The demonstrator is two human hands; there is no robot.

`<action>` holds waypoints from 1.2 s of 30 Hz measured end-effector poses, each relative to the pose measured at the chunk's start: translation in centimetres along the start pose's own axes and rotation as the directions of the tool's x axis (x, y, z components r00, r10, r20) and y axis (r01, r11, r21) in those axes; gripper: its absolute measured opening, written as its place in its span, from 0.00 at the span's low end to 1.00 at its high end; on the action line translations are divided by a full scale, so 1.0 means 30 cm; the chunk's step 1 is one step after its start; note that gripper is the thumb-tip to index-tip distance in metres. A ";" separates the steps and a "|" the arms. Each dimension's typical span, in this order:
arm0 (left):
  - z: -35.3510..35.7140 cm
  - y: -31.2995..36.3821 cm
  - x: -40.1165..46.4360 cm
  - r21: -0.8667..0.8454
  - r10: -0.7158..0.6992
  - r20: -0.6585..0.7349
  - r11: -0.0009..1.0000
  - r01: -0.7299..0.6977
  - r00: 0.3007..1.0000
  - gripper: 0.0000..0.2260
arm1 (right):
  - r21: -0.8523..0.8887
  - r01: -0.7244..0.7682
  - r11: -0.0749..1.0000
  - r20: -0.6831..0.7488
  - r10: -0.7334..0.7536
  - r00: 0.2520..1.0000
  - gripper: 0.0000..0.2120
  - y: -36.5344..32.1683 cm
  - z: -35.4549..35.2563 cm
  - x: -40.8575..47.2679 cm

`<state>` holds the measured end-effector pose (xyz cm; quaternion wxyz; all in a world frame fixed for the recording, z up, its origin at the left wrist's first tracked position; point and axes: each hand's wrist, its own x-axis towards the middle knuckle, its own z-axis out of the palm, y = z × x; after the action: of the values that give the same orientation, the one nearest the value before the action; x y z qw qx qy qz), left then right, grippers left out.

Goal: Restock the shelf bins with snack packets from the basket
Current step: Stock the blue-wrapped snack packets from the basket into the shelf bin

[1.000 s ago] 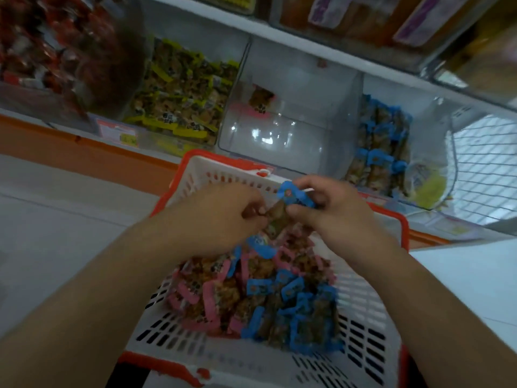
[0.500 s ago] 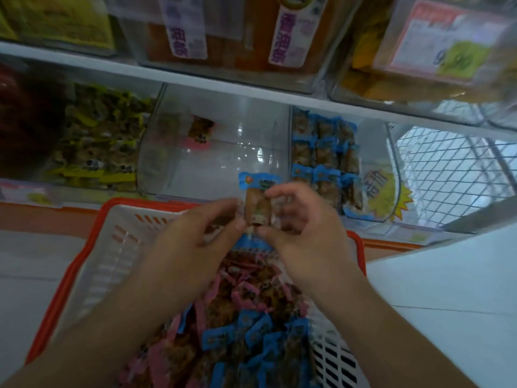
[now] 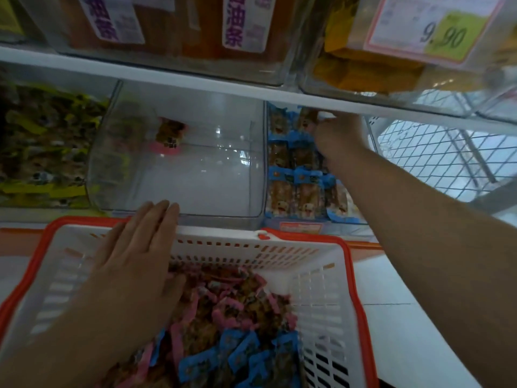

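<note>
A white basket with an orange rim [image 3: 296,238] sits in front of me, holding a pile of pink and blue snack packets [image 3: 237,326]. My left hand [image 3: 134,261] hovers flat over the basket's far left side, fingers straight, holding nothing. My right hand [image 3: 337,134] reaches into the back of the right-hand clear bin [image 3: 296,191], which holds rows of blue packets. Its fingers pinch a blue snack packet [image 3: 307,119] at the top row. The middle clear bin [image 3: 201,180] holds a single pink packet [image 3: 168,135].
A bin of yellow packets [image 3: 42,141] stands at the left. The white shelf above [image 3: 195,79] carries clear bins with labels and a price tag [image 3: 444,26]. A wire mesh panel [image 3: 436,158] is at the right. White flooring [image 3: 405,317] lies to the right of the basket.
My right hand has carried the blue packet from above the basket up into the right-hand bin. My left hand let go of it and dropped flat over the basket.
</note>
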<state>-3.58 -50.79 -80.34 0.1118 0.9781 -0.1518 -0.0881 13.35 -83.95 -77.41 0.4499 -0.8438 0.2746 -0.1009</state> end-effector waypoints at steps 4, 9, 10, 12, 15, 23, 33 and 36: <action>0.010 0.010 -0.003 0.007 0.007 -0.012 1.000 -0.006 1.000 0.44 | -0.252 0.115 0.961 0.047 -0.106 0.993 0.11 0.040 0.039 0.075; 0.022 0.004 -0.001 0.021 0.017 -0.011 1.000 -0.016 1.000 0.45 | -0.527 0.240 0.815 0.097 -0.223 0.970 0.19 0.048 0.072 0.059; 0.021 0.005 -0.002 0.023 0.017 -0.011 1.000 -0.017 1.000 0.45 | -0.544 0.254 0.799 0.124 -0.224 0.967 0.21 0.045 0.073 0.046; 0.018 0.007 -0.004 0.026 0.019 -0.024 0.999 -0.019 1.000 0.44 | -0.558 0.279 0.781 0.179 -0.215 0.960 0.24 0.037 0.064 0.026; 0.024 0.004 -0.004 0.024 0.022 -0.026 0.999 -0.022 0.999 0.47 | -0.531 0.285 0.798 0.204 -0.206 0.957 0.24 0.018 0.053 -0.001; -0.035 0.001 0.006 -0.199 -0.031 -0.029 0.980 0.024 0.999 0.38 | -0.179 0.283 0.942 -0.014 -0.290 0.957 0.20 0.022 -0.042 -0.174; -0.137 -0.193 -0.191 -0.236 -0.315 0.047 0.919 0.317 0.948 0.40 | -0.269 0.535 0.801 0.813 -0.108 0.572 0.13 0.129 0.075 -0.933; -0.124 -0.211 -0.263 -0.243 -0.411 0.274 0.845 0.476 0.870 0.46 | -0.319 0.616 0.721 0.925 0.095 0.367 0.18 0.228 0.193 -1.060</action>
<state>-8.45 -41.70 -77.24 0.2198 0.9425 0.0837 -0.2375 -13.13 -65.30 -83.88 0.1905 -0.8896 -0.1444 0.3893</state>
